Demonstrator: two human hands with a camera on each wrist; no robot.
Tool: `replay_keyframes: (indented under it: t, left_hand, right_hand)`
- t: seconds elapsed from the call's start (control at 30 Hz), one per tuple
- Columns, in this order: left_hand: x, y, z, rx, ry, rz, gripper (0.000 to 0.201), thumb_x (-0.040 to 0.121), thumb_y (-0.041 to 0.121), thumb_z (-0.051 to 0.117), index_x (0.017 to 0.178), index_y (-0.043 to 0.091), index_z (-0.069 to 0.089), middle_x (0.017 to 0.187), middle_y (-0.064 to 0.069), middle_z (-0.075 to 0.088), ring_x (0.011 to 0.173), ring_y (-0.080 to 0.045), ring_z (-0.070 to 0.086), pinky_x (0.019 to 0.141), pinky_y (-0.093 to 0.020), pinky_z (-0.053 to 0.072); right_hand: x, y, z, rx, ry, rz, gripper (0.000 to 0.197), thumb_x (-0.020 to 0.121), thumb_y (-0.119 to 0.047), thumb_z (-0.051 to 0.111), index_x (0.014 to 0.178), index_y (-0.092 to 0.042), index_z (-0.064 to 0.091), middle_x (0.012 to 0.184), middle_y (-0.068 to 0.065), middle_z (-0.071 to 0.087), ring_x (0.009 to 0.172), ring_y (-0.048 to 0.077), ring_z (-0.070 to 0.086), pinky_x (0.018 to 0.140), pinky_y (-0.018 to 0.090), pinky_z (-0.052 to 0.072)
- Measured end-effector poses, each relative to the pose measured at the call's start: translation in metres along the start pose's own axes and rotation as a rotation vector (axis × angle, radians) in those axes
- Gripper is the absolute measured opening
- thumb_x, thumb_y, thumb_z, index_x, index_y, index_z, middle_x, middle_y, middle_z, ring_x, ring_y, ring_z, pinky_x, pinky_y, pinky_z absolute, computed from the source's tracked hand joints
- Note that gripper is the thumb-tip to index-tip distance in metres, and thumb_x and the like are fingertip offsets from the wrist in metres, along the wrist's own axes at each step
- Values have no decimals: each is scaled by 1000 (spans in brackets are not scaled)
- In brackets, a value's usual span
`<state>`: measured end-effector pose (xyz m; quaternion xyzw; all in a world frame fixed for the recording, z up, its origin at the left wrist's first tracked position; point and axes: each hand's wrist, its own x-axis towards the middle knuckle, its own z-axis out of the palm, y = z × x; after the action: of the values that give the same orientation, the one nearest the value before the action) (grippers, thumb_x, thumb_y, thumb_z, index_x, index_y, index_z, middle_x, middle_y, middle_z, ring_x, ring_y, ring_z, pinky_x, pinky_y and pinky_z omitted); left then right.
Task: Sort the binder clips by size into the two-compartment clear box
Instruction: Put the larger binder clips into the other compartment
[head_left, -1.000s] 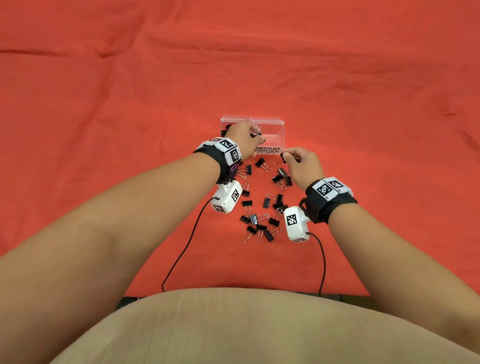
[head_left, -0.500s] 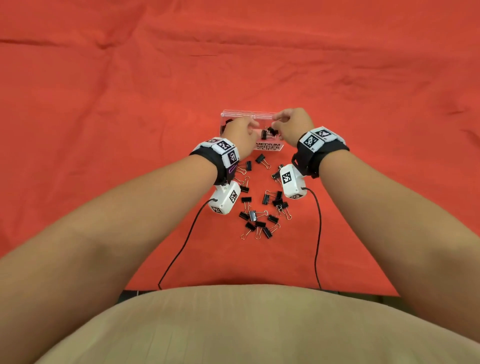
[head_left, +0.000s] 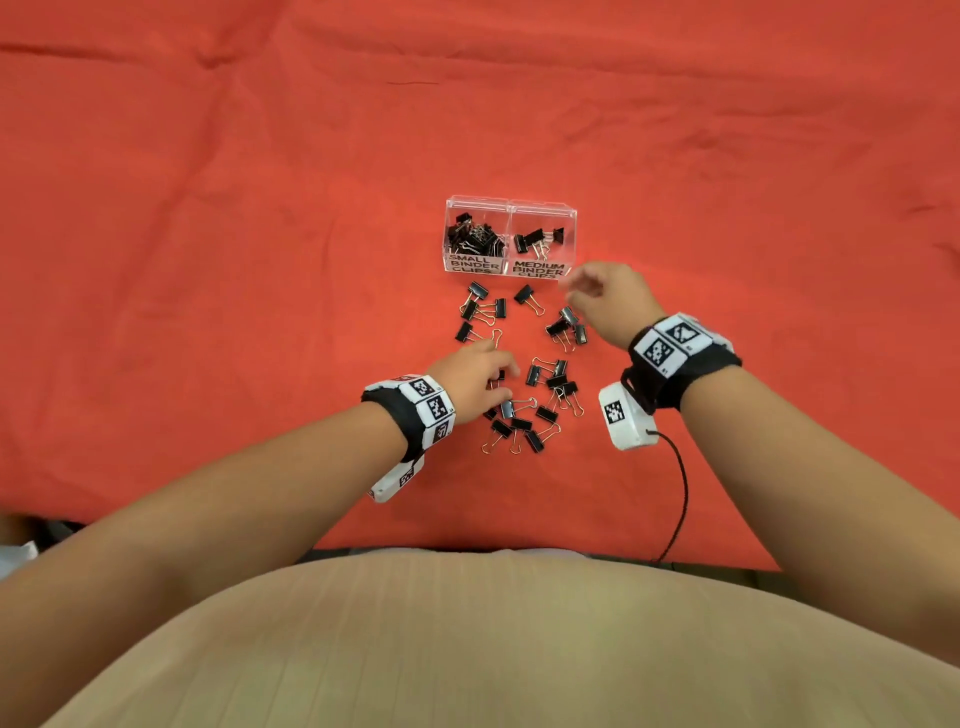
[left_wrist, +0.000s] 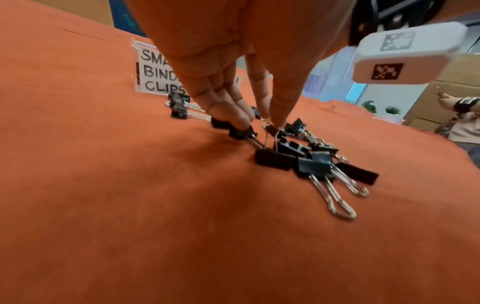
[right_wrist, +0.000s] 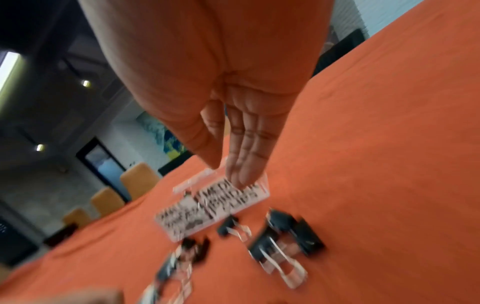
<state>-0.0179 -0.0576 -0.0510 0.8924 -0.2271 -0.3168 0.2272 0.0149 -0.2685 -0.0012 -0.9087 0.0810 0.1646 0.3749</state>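
Observation:
The clear two-compartment box (head_left: 511, 205) stands on the red cloth, its left half labelled small and its right half medium. Both halves hold black binder clips. Several loose clips (head_left: 534, 440) lie scattered in front of it. My left hand (head_left: 501, 374) reaches down into the near pile. In the left wrist view, the thumb and forefinger of that hand (left_wrist: 271, 121) pinch the wire handle of a small binder clip (left_wrist: 267, 131). My right hand (head_left: 571, 293) hovers just in front of the medium half with fingers (right_wrist: 241, 164) straight and nothing in it.
Red cloth (head_left: 260, 260) covers the whole table, wrinkled in places. A black cable (head_left: 680, 493) runs from the right wrist camera to the table's near edge. In the left wrist view another person's hand (left_wrist: 465, 105) shows far off at the right.
Both hands were at the box half a second ago. The left has dropped back to the loose pile and taken a clip's handle. The right has drawn back from the medium half, empty.

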Motion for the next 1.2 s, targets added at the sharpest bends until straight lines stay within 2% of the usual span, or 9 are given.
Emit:
replay_keyframes:
  t: [0.17, 0.33, 0.43, 0.53, 0.7, 0.87, 0.97, 1.07, 1.2]
  left_hand:
    - [-4, -3, 4, 40, -10, -3, 26, 90, 31, 60, 115, 27, 63, 101, 2, 44, 87, -15, 50, 82, -39, 52]
    - [0, -14, -8, 23, 90, -69, 15, 90, 17, 59, 104, 13, 65, 111, -9, 52, 96, -25, 58, 84, -32, 48]
    - [-2, -18, -12, -10, 142, -99, 14, 90, 14, 56, 100, 12, 65, 109, -9, 53, 94, -22, 57, 84, -28, 45]
    - [-8, -14, -10, -19, 144, -75, 14, 88, 19, 59, 100, 16, 63, 106, -4, 53, 88, -17, 55, 86, -36, 50]
    - [-18, 4, 2, 122, 5, 18, 37, 81, 43, 67, 110, 21, 59, 106, 2, 49, 101, -17, 53, 84, -36, 51]
    - [-15, 6, 9, 229, -26, 49, 46, 81, 42, 68, 115, 13, 60, 112, -6, 52, 112, -22, 46, 91, -36, 45]
    - [-14, 6, 6, 207, -4, 68, 37, 83, 35, 69, 108, 10, 59, 112, -7, 54, 111, -22, 47, 91, -35, 44]
    - [-14, 5, 3, 99, 13, 65, 23, 84, 25, 69, 98, 10, 58, 105, -5, 60, 101, -22, 53, 83, -30, 44]
    - [-17, 2, -10, -156, 186, -45, 15, 84, 15, 68, 95, 9, 60, 94, 2, 60, 78, -10, 49, 68, -17, 39]
  right_hand:
    - [-32, 23, 26, -238, -265, 62, 16, 79, -20, 69, 95, -17, 64, 91, 2, 66, 84, 19, 63, 70, 27, 48]
    - [-39, 31, 51, -278, -211, 33, 22, 76, -22, 74, 95, -16, 65, 92, -1, 56, 81, 16, 54, 69, 26, 41]
    - [-35, 32, 57, -157, -155, 48, 12, 77, -17, 73, 86, -15, 65, 81, -2, 58, 72, 15, 57, 58, 20, 39]
    - [-30, 30, 56, -8, -77, 56, 13, 76, -15, 74, 85, -14, 64, 70, -7, 56, 65, 11, 54, 58, 18, 42]
    - [-25, 27, 44, 329, 28, 127, 18, 74, -12, 76, 88, -10, 65, 76, -1, 62, 64, 9, 54, 65, 21, 48]
    - [-24, 31, 26, 508, 59, 169, 13, 85, -3, 63, 92, -13, 62, 77, 3, 62, 62, 13, 60, 61, 22, 53]
    - [-22, 37, 21, 573, 82, 263, 9, 89, -7, 55, 88, -10, 64, 73, 4, 60, 51, 10, 56, 53, 22, 52]
    - [-25, 42, 24, 541, 54, 327, 17, 84, -21, 66, 71, -16, 57, 66, 2, 57, 45, 9, 51, 48, 23, 48]
    - [-37, 46, 40, 154, -24, 182, 21, 75, -26, 75, 84, -16, 59, 75, -8, 56, 64, 8, 50, 59, 22, 40]
